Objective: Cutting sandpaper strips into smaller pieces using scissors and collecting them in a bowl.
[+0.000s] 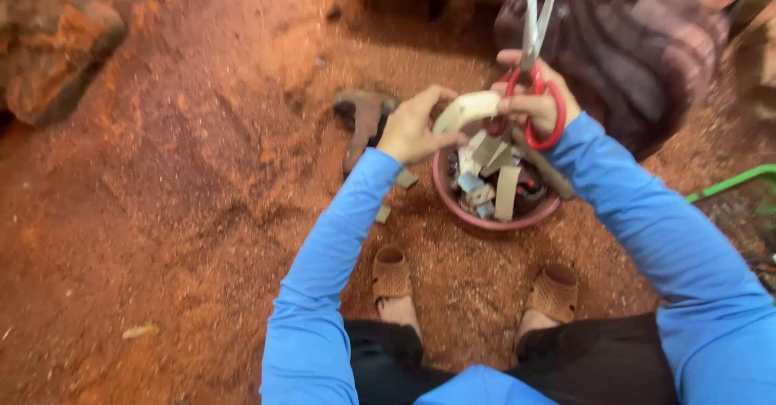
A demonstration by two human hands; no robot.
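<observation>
Scissors (533, 57) red-handled, blades up, clenched in our right hand (535, 98) | left hand (411, 126) grasps pale curved strip (465, 110) | both above red bowl (495, 221) of scraps

We are holding a pale, curved strip of cream-coloured material (467, 109) in our left hand (410, 128), pinching its lower end so that it is arching up and to the right toward the other hand. In our right hand (540, 98) we are gripping a pair of red-handled scissors with long silver blades (535, 57); the fingers are threading through the red loops, and the blades are pointing upward and slightly parted at the tips. The strip's far end is lying right against the scissor handles. Both things are hovering just above a round red bowl (485, 219) filled with cut pieces.
</observation>
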